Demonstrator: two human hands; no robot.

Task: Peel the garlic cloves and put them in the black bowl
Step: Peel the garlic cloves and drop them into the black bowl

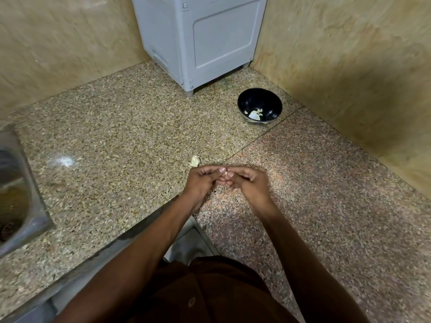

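Observation:
My left hand (202, 180) and my right hand (247, 181) meet fingertip to fingertip above the granite counter, with their fingers curled. Between the thumbs and fingers they pinch a small garlic clove (225, 173), which is almost wholly hidden. A pale scrap of garlic (194, 161) lies on the counter just beyond my left hand. The black bowl (270, 99) stands farther back to the right and holds a few pale garlic pieces (254, 114).
A grey appliance (200, 40) stands in the back corner, behind the bowl. A steel sink (14, 190) is set into the counter at the far left. Tiled walls close the counter on the left and right.

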